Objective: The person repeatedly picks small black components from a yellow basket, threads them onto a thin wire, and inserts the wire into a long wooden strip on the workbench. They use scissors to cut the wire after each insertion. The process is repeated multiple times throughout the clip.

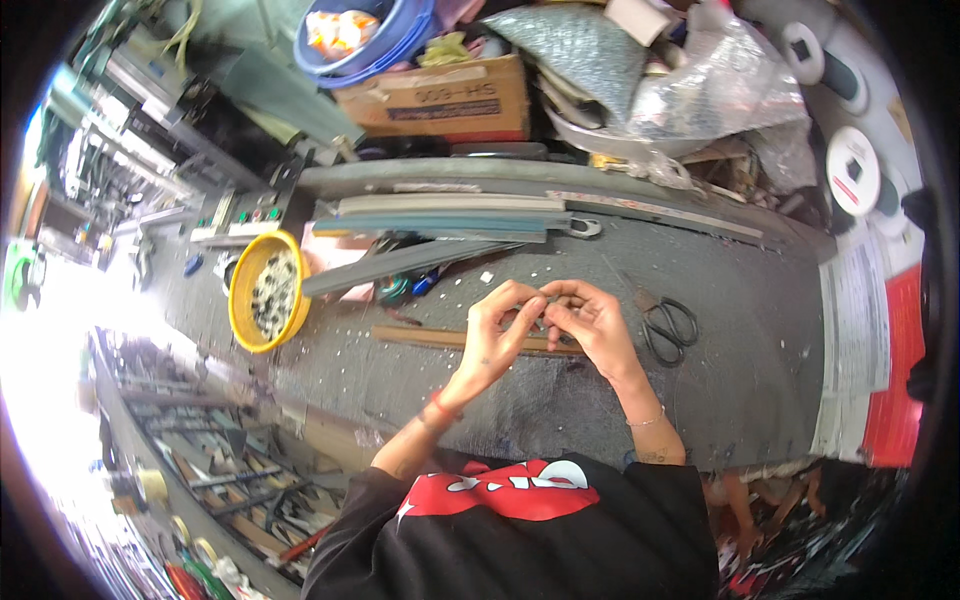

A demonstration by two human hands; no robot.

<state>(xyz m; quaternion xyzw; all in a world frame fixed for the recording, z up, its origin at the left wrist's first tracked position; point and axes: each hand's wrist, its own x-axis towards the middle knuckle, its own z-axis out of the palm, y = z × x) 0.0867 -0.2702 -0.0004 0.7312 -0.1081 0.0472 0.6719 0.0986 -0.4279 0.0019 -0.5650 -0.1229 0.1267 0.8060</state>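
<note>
Over the middle of the dark work table, my left hand (pixel 500 325) and my right hand (pixel 590 320) meet at the fingertips. Both are closed in a pinch. Whatever small piece lies between the fingers is too small and hidden to name. Beneath the hands a brown strip (pixel 420 337) lies flat on the table, partly covered by them. Black-handled scissors (pixel 670 330) rest just right of my right hand. Off to the left stands a yellow basket (pixel 240 312) with many small black and white pieces inside.
Long grey metal profiles (pixel 420 264) and blue-grey strips (pixel 440 225) lie behind my hands. At the back are a cardboard box (pixel 440 100), a blue basin (pixel 370 62) and clear plastic wrap (pixel 720 95). White spools (pixel 853 175) stand at right; scrap strips (pixel 250 480) fill the lower left.
</note>
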